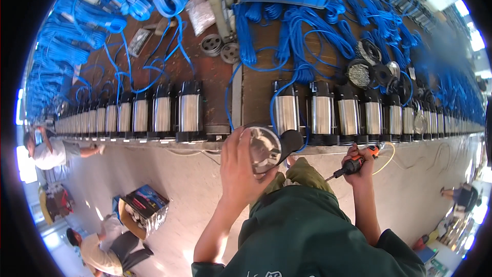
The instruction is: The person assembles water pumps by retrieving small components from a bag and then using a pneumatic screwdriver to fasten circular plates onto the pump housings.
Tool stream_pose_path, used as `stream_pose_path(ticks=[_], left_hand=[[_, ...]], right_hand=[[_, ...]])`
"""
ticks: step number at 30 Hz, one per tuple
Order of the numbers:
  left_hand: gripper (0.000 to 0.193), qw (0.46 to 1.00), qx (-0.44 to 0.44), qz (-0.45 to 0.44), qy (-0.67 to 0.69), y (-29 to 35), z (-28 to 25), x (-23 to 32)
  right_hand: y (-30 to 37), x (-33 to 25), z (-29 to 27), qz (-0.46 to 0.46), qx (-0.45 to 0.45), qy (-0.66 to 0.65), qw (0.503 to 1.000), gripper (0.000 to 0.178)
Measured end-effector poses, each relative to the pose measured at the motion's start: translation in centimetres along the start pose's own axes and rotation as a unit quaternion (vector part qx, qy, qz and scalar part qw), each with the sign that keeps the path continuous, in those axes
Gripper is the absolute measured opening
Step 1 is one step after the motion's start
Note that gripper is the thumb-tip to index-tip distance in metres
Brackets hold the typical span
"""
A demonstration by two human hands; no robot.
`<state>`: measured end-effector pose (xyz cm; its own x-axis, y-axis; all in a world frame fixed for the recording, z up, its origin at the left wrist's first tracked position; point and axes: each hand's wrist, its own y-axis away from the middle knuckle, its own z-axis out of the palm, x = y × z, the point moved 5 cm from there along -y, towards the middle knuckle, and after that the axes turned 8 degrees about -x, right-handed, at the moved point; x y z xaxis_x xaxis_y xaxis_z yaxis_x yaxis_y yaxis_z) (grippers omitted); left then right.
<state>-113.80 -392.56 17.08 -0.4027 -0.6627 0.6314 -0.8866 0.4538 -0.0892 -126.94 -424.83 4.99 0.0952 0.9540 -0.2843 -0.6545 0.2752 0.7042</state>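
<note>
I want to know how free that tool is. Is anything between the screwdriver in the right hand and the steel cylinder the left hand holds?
Nothing visible. The powered screwdriver in the right hand points its bit toward the steel cylinder gripped by the left hand; only open air lies between them.

Bright daylight glares from both side edges; fisheye bends lines, rim blurs.

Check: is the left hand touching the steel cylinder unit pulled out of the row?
Touching. The head view shows the left hand wrapped around the steel cylinder unit, fingers against its body with no gap.
</note>
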Motion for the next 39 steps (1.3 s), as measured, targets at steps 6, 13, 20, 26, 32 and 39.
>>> stream_pose_path(ticks=[6, 13, 20, 26, 32, 39], left_hand=[[0.074, 0.997, 0.05, 0.055, -0.002, -3.6, -2.2, 6.5], [0.02, 0.921, -0.266, 0.245, 0.146, -23.0, 19.7, 16.6], [0.047, 0.961, -0.199, 0.159, -0.106, -36.3, 41.8, 14.2], [0.028, 0.966, -0.147, 0.208, -0.041, -37.1, 44.4, 14.4], [0.025, 0.761, -0.287, -0.25, 0.525, -38.4, 45.8, 8.7], [0.033, 0.686, -0.291, -0.324, 0.583, -37.4, 45.2, 8.1]], right_hand=[[-0.2, -3.2, -1.9, -0.074, -0.012, -0.068, 0.995, 0.027], [1.1, -9.5, -5.5, -0.187, -0.017, -0.147, 0.971, 0.029], [3.1, -12.4, -11.4, -0.242, 0.029, -0.198, 0.949, 0.032], [3.1, -14.8, -17.7, -0.273, 0.122, -0.252, 0.92, 0.028], [1.2, -18.5, -18.4, -0.283, 0.116, -0.252, 0.918, 0.031], [-0.9, -20.8, -15.6, -0.281, 0.048, -0.215, 0.934, 0.03]])
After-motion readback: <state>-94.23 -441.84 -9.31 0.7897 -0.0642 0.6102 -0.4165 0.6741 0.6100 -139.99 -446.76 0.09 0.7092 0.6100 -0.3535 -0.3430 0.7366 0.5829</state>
